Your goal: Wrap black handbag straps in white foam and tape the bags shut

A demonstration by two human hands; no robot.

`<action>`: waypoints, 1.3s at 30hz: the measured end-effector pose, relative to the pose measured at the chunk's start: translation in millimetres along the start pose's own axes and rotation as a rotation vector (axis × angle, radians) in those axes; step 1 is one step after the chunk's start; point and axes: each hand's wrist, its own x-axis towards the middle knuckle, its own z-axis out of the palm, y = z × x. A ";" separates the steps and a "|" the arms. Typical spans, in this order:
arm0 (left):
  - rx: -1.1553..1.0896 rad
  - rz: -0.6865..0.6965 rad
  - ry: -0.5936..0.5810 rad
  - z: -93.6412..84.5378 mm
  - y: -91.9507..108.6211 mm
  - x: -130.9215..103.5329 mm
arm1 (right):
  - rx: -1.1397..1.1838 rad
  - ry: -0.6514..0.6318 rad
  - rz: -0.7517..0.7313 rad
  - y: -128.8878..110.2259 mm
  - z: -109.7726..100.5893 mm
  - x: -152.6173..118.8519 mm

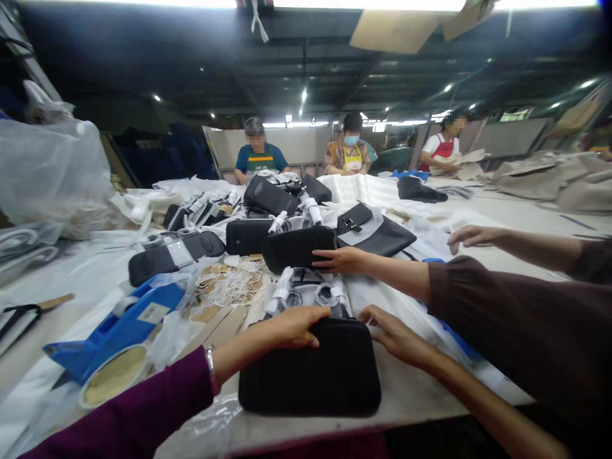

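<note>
At the table's (406, 398) near edge: black bag (325, 376), its top gripped by left hand (289, 328); right hand (396, 339), fingers parted, at its corner, contact unclear. White label (152, 312), apron lettering (258, 164): illegible.

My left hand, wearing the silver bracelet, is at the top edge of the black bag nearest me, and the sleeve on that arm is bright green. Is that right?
Not quite: in the head view, the sleeve is purple. Your left hand, wearing the silver bracelet, is at that black bag's top edge.
</note>
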 end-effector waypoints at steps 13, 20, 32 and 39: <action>0.019 0.005 0.025 -1.3 1.5 -2.7 | 1.169 0.686 0.666 -88.3 126.3 -133.1; 0.035 0.044 0.058 0.1 0.2 -6.0 | 1.333 0.589 0.738 -101.8 122.3 -132.4; 0.299 -0.040 0.223 21.9 0.2 -8.7 | 0.509 0.602 0.737 -90.8 120.0 -122.3; 0.283 -0.073 0.350 36.7 -11.3 2.0 | -0.158 0.613 0.321 -54.7 29.9 -35.1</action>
